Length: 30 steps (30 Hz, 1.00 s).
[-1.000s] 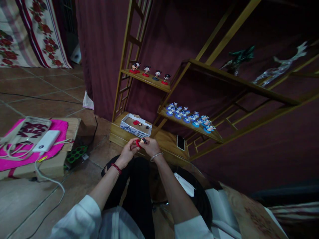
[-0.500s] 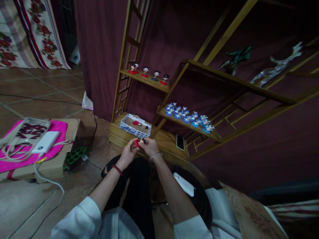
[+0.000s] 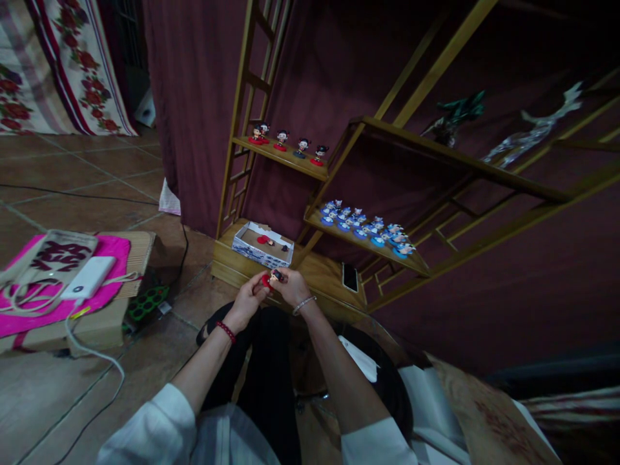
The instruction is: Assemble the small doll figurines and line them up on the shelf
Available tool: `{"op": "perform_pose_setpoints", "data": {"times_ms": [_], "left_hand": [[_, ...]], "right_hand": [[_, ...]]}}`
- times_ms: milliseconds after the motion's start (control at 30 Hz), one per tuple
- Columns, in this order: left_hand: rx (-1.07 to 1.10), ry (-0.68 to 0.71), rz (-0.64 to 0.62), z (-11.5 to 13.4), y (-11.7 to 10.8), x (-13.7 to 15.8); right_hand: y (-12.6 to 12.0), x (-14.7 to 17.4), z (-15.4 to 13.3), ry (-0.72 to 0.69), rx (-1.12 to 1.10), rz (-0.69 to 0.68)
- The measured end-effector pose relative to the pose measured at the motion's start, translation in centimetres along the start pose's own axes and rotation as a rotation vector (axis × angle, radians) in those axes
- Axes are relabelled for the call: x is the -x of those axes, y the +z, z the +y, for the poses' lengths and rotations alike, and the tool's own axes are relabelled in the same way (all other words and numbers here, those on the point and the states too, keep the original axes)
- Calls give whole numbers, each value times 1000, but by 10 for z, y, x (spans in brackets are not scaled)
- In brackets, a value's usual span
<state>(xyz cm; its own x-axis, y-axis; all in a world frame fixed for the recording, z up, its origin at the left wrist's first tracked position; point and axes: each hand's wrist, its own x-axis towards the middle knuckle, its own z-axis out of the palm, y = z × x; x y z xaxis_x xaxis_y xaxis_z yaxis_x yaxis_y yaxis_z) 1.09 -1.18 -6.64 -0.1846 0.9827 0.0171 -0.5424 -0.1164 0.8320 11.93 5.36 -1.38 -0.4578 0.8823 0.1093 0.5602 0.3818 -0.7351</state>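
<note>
A small figurine [image 3: 276, 276] with dark hair and a red round base [image 3: 266, 282] is between my two hands, in front of the shelf. My left hand [image 3: 248, 301] is closed, its fingertips pinching the red base. My right hand [image 3: 293, 288] grips the figurine near its head, fingers closed. Whether figure and base are joined is hidden by the fingers. Just beyond my hands, an open shallow box [image 3: 256, 254] with a blue-and-white printed side stands on the wooden ledge. Inside it lie a red piece [image 3: 262, 239] and a few small figure parts.
Several dark-haired figurines [image 3: 281, 140] stand on the upper left shelf. Rows of blue figurines [image 3: 360, 226] fill the lower shelf. A phone [image 3: 349, 277] lies on the ledge. At left, a carton [image 3: 138, 248] bears a pink sheet, cable and white power bank [image 3: 89, 278].
The figurine has turned slightly between my fingers, showing more of the red base. Both hands stay in nearly the same place, and the view has shifted a little.
</note>
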Motion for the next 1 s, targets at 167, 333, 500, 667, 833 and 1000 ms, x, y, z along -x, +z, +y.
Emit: {"op": "perform_pose_setpoints", "data": {"times_ms": [167, 333, 500, 667, 833, 1000], "left_hand": [[99, -25, -53, 4, 0, 2], [179, -64, -84, 8, 0, 4], [210, -72, -86, 9, -1, 3], [227, -76, -79, 7, -3, 1], [212, -64, -57, 6, -2, 1], [199, -54, -50, 8, 1, 3]], "right_hand": [[-3, -1, 2, -60, -50, -81], [-8, 0, -4, -121, -30, -102], [-12, 2, -13, -167, 5, -132], [-12, 1, -16, -170, 54, -129], [-10, -2, -11, -187, 102, -104], [-8, -3, -7, -164, 115, -82]]}}
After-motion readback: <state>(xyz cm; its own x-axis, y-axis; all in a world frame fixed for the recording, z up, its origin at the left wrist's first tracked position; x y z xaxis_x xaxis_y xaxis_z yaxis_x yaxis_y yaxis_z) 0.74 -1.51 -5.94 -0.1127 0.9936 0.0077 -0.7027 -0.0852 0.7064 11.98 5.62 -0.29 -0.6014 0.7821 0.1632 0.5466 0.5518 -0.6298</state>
